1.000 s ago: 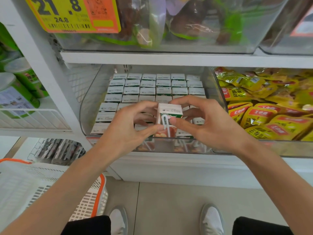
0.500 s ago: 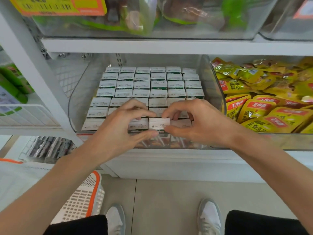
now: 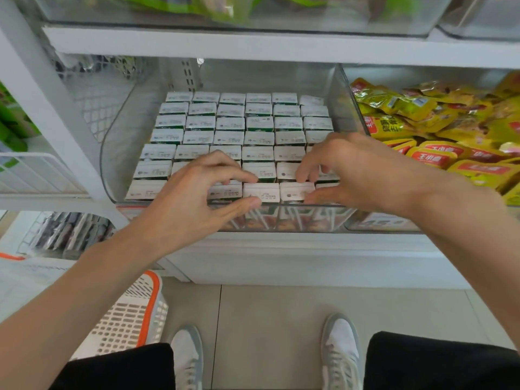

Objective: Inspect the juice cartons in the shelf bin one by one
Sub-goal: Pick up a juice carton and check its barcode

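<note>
1. Under both hands, the clear shelf bin [image 3: 118, 153] is sitting on the shelf, and the juice cartons [image 3: 257, 137] are standing in it in tight rows, tops up.
2. The right hand [image 3: 360, 173] is reaching over the front row. Its fingers [image 3: 303, 173] are curling behind the front-row carton [image 3: 297, 191] and its thumb is lying at the front, so it is pinching this carton, which is standing in its row.
3. The left hand [image 3: 197, 198] is hanging just left of the right hand with curled fingers. Its index finger and thumb are lying at the left edge of the neighbour carton [image 3: 261, 192], but I cannot tell whether they are gripping it.
4. To the right of the right hand, yellow snack packets [image 3: 439, 153] are lying in the next bin.
5. Below the left forearm, a white basket [image 3: 126, 319] with an orange rim is standing on the floor.
</note>
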### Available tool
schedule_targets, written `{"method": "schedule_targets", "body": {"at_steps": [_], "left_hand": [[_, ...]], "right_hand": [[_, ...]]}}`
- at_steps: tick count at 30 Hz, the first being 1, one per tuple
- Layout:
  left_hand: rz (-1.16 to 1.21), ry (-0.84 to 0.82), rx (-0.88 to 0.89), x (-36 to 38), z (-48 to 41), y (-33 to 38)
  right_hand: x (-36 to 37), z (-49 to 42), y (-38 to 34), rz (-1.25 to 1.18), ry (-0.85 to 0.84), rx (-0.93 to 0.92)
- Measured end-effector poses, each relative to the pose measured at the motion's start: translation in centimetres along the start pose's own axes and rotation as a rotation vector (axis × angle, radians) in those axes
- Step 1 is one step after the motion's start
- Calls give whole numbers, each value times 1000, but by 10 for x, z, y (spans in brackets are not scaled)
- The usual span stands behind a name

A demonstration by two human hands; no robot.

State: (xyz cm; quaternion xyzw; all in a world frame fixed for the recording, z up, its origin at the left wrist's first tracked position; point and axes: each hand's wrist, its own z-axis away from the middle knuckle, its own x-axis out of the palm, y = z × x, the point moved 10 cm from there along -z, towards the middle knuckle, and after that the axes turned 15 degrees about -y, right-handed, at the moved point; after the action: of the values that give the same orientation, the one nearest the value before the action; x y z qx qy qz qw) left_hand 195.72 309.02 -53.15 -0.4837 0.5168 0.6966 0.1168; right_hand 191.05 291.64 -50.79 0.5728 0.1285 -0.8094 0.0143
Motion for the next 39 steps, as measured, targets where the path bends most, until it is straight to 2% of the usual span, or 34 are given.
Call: {"method": "schedule_targets", "body": {"at_steps": [6,10,14,18,21,24,27,33,39], "left_hand": [[5,7,-6,0,1,0],[23,5,-17,0,2,0],[24,2,-24,0,3,2],[36,21,-34,-2,4,5],[207,57,5,-9,2,14],[451,96,72,-15,1,25],[611,156,40,-19,7,20],[657,203,-5,-28,18,17],[637,57,-9,-20,17,23]], "right_hand": [[6,-6,-2,9,-89,-8],[-1,1,-1,-74,-52,-53],[-23,20,0,-389,103,-131],[-45,38,3,-640,392,-183],[-39,37,-8,-783,494,-198],[-21,26,-24,-924,481,-228],[-8,23,-24,-1097,483,-233],[10,22,-21,-1210,446,-206],[20,21,-15,-1255,461,-151]]}}
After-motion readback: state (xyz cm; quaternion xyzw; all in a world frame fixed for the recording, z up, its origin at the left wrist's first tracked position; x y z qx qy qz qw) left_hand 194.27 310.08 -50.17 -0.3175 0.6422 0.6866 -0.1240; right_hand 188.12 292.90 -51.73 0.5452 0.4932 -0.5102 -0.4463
